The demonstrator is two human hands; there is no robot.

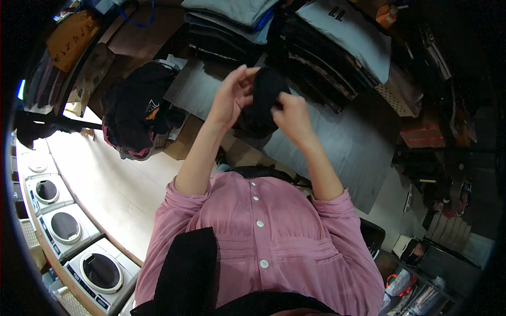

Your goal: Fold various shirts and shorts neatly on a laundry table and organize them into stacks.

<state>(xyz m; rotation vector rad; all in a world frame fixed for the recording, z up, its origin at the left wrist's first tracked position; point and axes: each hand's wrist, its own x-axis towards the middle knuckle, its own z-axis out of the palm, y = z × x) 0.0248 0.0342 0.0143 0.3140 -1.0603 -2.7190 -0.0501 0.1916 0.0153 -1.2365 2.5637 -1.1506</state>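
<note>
A small black cloth item (269, 94), perhaps a sock or a rolled garment, is held up over the grey wood-grain table (332, 138). My left hand (235, 96) is at its left side, with some fingers curled at the edge and partly hidden by the cloth. On the other side my right hand (291, 116), slightly blurred, pinches the cloth near its right edge. The dark fabric hides the item's exact shape. Another black cloth (187, 268) hangs over the front of my pink shirt (292, 221).
Folded clothes (233, 23) are stacked at the table's far edge, with another pile (344, 39) to the right. Black garments (134, 106) heap over a basket at left. Front-loading machines (101, 270) line the left side. A dark crate (371, 235) stands by my right elbow.
</note>
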